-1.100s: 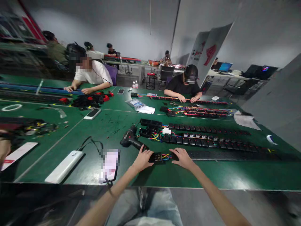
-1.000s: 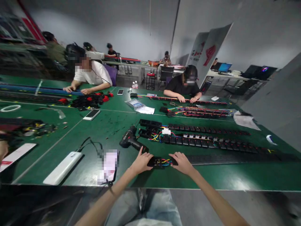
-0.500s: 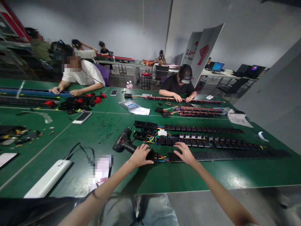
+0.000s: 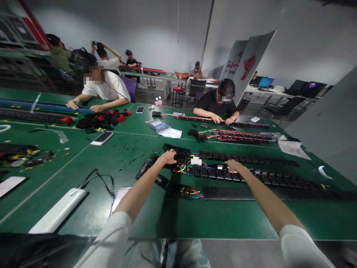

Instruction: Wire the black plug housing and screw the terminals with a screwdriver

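Both hands reach to the middle power strip on the green tabletop [image 4: 223, 219].

The left hand [image 4: 169, 156] rests curled on the strip's wired end [image 4: 181, 163]; the right hand [image 4: 232, 165] lies on the power strip [image 4: 264, 175] further along. Whether either truly grips, I cannot tell. The loose coloured wires [image 4: 182, 167] could snag or pull free if the strip is dragged, and the left forearm passes over the drill [image 4: 147, 165], which could get knocked.

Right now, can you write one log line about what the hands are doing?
left hand: on wired end of middle socket strip | right hand: on same strip | nearer strip: untouched | drill: beside left arm
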`<action>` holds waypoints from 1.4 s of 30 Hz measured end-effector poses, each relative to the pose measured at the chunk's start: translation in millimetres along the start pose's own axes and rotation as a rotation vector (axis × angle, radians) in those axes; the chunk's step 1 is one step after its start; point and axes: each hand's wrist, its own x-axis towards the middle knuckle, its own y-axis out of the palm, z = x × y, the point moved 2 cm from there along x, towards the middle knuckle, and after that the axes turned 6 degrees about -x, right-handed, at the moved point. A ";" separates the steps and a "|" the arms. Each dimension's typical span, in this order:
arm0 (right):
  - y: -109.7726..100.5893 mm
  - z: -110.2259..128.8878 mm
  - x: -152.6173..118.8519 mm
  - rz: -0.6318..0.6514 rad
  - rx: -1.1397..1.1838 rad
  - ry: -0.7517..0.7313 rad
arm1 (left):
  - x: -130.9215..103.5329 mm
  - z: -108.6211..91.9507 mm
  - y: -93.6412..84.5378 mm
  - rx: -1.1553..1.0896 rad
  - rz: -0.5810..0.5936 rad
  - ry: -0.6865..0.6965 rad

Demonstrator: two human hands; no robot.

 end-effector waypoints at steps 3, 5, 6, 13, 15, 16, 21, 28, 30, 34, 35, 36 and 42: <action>-3.9 -4.8 3.3 0.025 -0.020 -0.035 | 4.4 2.4 -0.4 -0.015 0.039 0.008; -6.1 -6.4 0.4 0.012 -0.023 -0.053 | 1.8 1.6 0.1 -0.028 0.040 0.026; -6.5 -6.6 -2.5 -0.001 -0.022 -0.058 | -0.3 1.0 0.6 -0.034 0.031 0.032; -12.7 -5.9 -33.2 -0.140 0.004 -0.034 | -14.0 -12.7 7.8 -0.034 -0.078 -0.017; -21.0 -8.9 -40.9 -0.195 0.008 -0.027 | -18.7 -21.0 9.5 -0.036 -0.109 -0.011; -25.9 -10.7 -44.8 -0.222 0.010 -0.026 | -21.5 -25.7 9.8 -0.040 -0.123 -0.001; -48.9 -16.8 -68.2 -0.315 0.013 -0.068 | -35.6 -56.4 5.2 -0.085 -0.179 0.125; -77.2 -4.5 -117.2 -0.489 0.011 -0.165 | -47.4 -112.0 -9.0 -0.343 -0.169 0.272; -86.4 3.7 -133.2 -0.525 -0.010 -0.191 | -52.7 -124.0 -13.0 -0.498 -0.162 0.338; -103.1 21.2 -166.0 -0.602 -0.030 -0.219 | -75.5 -137.8 -22.1 -0.784 -0.180 0.376; -106.0 24.9 -174.2 -0.619 -0.026 -0.226 | -84.9 -139.9 -25.2 -0.809 -0.205 0.352; -108.2 28.1 -182.3 -0.632 -0.018 -0.233 | -96.1 -142.2 -29.1 -0.818 -0.242 0.330; -100.1 46.4 -226.9 -0.669 0.026 -0.268 | -184.8 -153.7 -57.9 -0.685 -0.416 0.225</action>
